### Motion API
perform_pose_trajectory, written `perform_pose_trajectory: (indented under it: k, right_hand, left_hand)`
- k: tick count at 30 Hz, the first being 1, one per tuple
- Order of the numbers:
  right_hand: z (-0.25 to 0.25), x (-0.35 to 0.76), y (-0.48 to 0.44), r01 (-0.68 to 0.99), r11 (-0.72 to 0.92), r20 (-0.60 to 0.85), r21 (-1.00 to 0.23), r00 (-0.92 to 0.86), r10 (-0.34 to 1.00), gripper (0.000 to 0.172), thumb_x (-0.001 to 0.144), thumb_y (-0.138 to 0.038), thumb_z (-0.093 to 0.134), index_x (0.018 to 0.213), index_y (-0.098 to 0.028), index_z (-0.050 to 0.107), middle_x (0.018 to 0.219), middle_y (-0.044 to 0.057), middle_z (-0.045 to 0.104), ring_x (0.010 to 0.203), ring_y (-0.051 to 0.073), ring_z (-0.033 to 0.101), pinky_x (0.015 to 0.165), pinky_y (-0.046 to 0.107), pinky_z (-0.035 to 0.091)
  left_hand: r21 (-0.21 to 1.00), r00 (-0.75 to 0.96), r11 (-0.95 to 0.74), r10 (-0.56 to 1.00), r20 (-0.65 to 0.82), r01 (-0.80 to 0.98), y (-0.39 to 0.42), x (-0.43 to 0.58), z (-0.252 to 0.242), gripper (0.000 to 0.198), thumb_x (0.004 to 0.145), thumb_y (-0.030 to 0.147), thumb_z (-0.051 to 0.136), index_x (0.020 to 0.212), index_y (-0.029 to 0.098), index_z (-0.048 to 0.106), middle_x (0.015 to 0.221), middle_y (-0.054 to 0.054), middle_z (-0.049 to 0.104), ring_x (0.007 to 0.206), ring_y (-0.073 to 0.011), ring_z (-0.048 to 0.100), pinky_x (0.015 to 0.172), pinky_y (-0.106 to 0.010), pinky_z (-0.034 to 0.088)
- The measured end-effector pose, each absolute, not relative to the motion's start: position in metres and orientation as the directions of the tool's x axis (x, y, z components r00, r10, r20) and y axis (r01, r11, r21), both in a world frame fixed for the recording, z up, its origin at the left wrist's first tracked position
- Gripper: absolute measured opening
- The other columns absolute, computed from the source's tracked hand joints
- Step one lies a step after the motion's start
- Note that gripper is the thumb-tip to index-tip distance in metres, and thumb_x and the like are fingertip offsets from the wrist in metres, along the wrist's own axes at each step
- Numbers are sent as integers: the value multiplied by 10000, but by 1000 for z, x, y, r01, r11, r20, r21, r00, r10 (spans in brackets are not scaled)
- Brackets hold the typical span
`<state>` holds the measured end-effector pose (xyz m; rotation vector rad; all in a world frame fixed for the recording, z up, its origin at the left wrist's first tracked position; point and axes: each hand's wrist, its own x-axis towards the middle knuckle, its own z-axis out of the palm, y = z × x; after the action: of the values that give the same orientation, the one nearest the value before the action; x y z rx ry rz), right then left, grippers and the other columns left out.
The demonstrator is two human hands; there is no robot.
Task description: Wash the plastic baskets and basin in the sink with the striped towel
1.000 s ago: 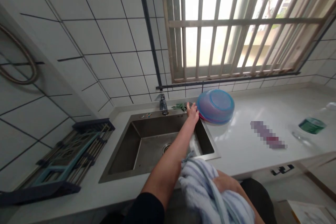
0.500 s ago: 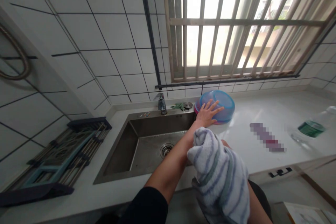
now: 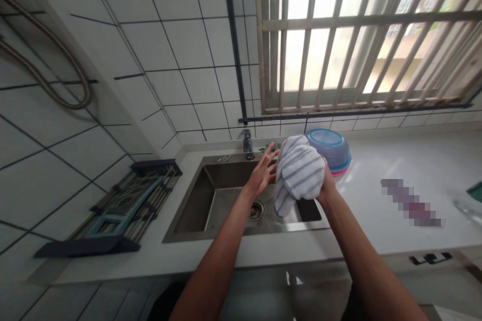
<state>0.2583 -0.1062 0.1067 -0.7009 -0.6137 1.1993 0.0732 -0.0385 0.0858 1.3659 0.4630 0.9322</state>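
Note:
A white towel with grey stripes [image 3: 301, 168] hangs bunched over the right part of the steel sink [image 3: 226, 237]. My right hand [image 3: 327, 180] grips it from the right side, its fingers partly hidden by the cloth. Just left of the towel, my left hand [image 3: 261, 173] is over the sink with its fingers spread and nothing in them. Behind the towel, a blue translucent basin [image 3: 331, 149] lies upside down over something pink at its bottom edge.
A faucet [image 3: 247, 144] rises behind the sink. Left of it lies a folded rack [image 3: 124, 205]. On the counter [image 3: 361, 220] to the right are a blurred-out purple object [image 3: 410, 202] and part of a clear bottle [image 3: 469, 208]. A barred window is above.
My left hand has left the blue basin and moved left, over the sink. The towel in my right hand has moved up and forward over the sink. The view has shifted left.

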Motion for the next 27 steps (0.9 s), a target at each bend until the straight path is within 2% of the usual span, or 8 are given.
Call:
perform_pose_trajectory:
  k: [3, 5, 9, 12, 14, 18, 23, 27]
  right_hand:
    - [98, 209, -92, -566, 96, -3, -819, 171, 985, 382, 868, -565, 801, 1047, -235, 726, 923, -9, 757, 872, 204, 703, 782, 312, 608]
    - [98, 177, -93, -446, -37, -9, -894, -64, 998, 460, 866, -563, 819, 1177, -239, 717, 1009, 23, 775, 964, 235, 721, 835, 341, 613]
    - [117, 152, -113, -230, -119, 58, -966, -641, 765, 668, 883, -548, 842, 1439, -242, 634, 1341, 96, 722, 1168, 258, 705, 957, 380, 613]
    - [134, 163, -124, -230, -131, 116, -964, -812, 572, 734, 909, -490, 844, 1559, -304, 559, 1592, 119, 568, 1299, 269, 668, 1004, 395, 610]
    - [136, 177, -124, -222, -170, 111, -960, -861, 495, 664, 955, -520, 792, 1541, -273, 598, 1539, 156, 618, 1260, 274, 701, 991, 395, 611]
    - [110, 206, -108, -160, -174, 24, -972, -801, 599, 561, 974, -553, 756, 1412, -206, 710, 1278, 155, 763, 1036, 209, 768, 940, 345, 612]
    - [66, 237, -71, 20, -109, -106, -994, -451, 886, 513, 954, -446, 767, 1399, -202, 700, 1257, 129, 761, 946, 170, 741, 825, 269, 595]
    - [54, 244, -18, 289, 2, -58, -957, -198, 979, 512, 980, -333, 682, 1457, -150, 646, 1226, 143, 771, 850, 174, 726, 759, 270, 578]
  left_hand:
    - [937, 458, -278, 818, 347, -212, -66, 30, 93, 1121, 814, 683, 825, 1727, 403, 237, 1802, -83, 273, 1627, -344, 336, 1310, -490, 319]
    - [916, 295, -378, 868, 401, -132, -79, 7, 95, 1121, 741, 576, 915, 1686, 349, 357, 1745, -100, 388, 1577, -332, 424, 1300, -444, 348]
    - [928, -50, -372, 926, 373, 24, -92, -40, 109, 655, 777, 536, 829, 1342, 242, 676, 1317, -104, 751, 1188, -292, 725, 1101, -429, 559]
    - [888, -159, -401, 884, 439, 223, -98, -88, 145, 550, 717, 496, 828, 1186, 235, 705, 1163, -47, 796, 1060, -263, 757, 1003, -393, 609]
    - [799, -279, -444, 772, 571, 406, -99, -129, 181, 548, 712, 477, 814, 1193, 238, 703, 1158, -16, 801, 1057, -247, 755, 997, -387, 612]
    - [445, -319, -283, 395, 862, 850, -89, -223, 250, 589, 784, 514, 800, 1321, 307, 673, 1392, 78, 718, 1290, -220, 662, 1162, -431, 500]
    - [201, -369, 312, 715, 594, 928, -63, -282, 256, 830, 683, 659, 901, 1422, 367, 660, 1693, -1, 497, 1525, -426, 426, 1209, -781, 235]
    - [118, -163, 113, 766, 622, 986, -50, -233, 196, 483, 895, 482, 720, 1339, 293, 727, 1539, -24, 660, 1394, -269, 588, 1225, -449, 404]
